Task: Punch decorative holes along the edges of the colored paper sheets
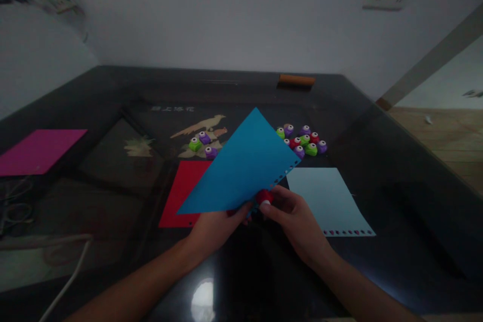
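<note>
The blue sheet (241,163) serves as the reference for every position below. It is held tilted above the dark glass table (377,161), one corner pointing away from the person. A row of small punched holes runs along its lower right edge.

Left hand (213,226): positioned under the near edge of the blue sheet. The fingers are pinched on that edge, with most of them hidden behind the paper.

Right hand (294,216): positioned just right of the blue sheet's near corner. The thumb and fingers are closed on a small red punch (264,196), which sits on the punched edge of the sheet. The thumb tip rests on top of the punch.

Red sheet (181,191): flat on the table, below and to the left of the blue sheet, partly covered by it.

Pale blue sheet (328,201): flat on the table, right of the blue sheet. A row of punched holes runs along its near edge.

Right punch cluster (304,141): green, purple and red pieces, behind the blue sheet's right edge.

Left punch cluster (202,143): green and purple pieces, behind the blue sheet's left edge.

Magenta sheet (39,151): far left of the blue sheet, well apart.

Brown strip (296,80): beyond the blue sheet, at the far table edge.

White cable (68,282): near left, well apart from the blue sheet.
</note>
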Demonstrator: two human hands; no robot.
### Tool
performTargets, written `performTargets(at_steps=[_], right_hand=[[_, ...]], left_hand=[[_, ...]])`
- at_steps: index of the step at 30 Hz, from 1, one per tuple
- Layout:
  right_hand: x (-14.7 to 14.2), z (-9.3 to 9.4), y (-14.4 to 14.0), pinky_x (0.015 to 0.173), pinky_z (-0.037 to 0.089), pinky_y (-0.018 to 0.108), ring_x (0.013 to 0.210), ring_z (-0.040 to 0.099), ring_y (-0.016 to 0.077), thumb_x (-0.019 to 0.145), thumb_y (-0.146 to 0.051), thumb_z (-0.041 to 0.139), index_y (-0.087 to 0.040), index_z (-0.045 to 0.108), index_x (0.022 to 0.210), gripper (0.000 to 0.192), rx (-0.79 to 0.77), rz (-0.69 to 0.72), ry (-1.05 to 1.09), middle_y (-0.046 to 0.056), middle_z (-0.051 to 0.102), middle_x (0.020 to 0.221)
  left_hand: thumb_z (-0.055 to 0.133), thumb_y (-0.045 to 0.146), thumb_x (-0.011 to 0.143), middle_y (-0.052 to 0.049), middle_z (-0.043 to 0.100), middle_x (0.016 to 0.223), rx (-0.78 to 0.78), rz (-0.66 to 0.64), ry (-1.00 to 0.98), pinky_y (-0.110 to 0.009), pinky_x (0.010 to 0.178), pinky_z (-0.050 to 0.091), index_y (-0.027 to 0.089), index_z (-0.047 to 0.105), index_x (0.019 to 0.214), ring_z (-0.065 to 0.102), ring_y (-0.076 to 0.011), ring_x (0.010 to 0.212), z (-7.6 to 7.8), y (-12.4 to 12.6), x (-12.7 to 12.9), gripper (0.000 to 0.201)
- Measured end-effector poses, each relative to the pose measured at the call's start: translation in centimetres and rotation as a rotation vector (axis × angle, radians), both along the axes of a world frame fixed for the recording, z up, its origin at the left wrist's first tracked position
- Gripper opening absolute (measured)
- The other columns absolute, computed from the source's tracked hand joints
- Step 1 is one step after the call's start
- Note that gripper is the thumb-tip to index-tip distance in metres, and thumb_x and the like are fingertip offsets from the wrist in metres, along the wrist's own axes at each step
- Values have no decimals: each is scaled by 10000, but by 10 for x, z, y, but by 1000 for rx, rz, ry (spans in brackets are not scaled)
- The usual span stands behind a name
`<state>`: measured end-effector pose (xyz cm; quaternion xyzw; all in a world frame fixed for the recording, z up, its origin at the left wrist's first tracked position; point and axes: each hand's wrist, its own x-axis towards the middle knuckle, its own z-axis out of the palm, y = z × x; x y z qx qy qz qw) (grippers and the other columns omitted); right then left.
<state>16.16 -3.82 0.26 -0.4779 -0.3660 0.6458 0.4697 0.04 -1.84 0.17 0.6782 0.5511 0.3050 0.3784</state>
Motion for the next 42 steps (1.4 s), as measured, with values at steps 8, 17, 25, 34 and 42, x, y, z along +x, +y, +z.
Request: performTargets(at_steps=[8,17,25,34,42], right_hand=[[1,3,1,794,469,340,798,613,172,624,-321,758,-219,652,870,286,6,7,-27,15,672,852],[3,-2,2,761,489,340,749,612,171,607,-339,764,-202,647,844,298,53,29,-60,16,659,787],[3,-4,3,726,498,323,737,617,168,597,-321,772,-208,649,861,312,40,23,-42,10,656,778],[2,-2,3,739,495,327,755,621,170,604,-314,769,-207,653,845,288,54,21,-37,15,666,787],[3,-3,3,747,502,344,747,633,175,621,-333,755,-202,646,865,298,54,39,-27,28,675,833]], left_hand=[[552,296,769,-6,685,652,-8,-42,-22,-299,686,495,208,617,684,628,-175,631,0,0,-1,139],[503,306,778,9,672,604,-147,-97,-36,-264,631,497,207,583,613,632,-159,593,7,0,1,208],[513,309,773,8,671,609,-147,-88,-32,-263,631,497,202,581,621,633,-154,593,4,0,1,197],[504,297,777,7,673,600,-173,-96,-58,-252,614,500,204,574,606,637,-150,582,5,0,1,207],[522,283,765,12,674,597,-153,-83,-58,-253,618,503,204,586,618,640,-151,584,6,0,1,179]])
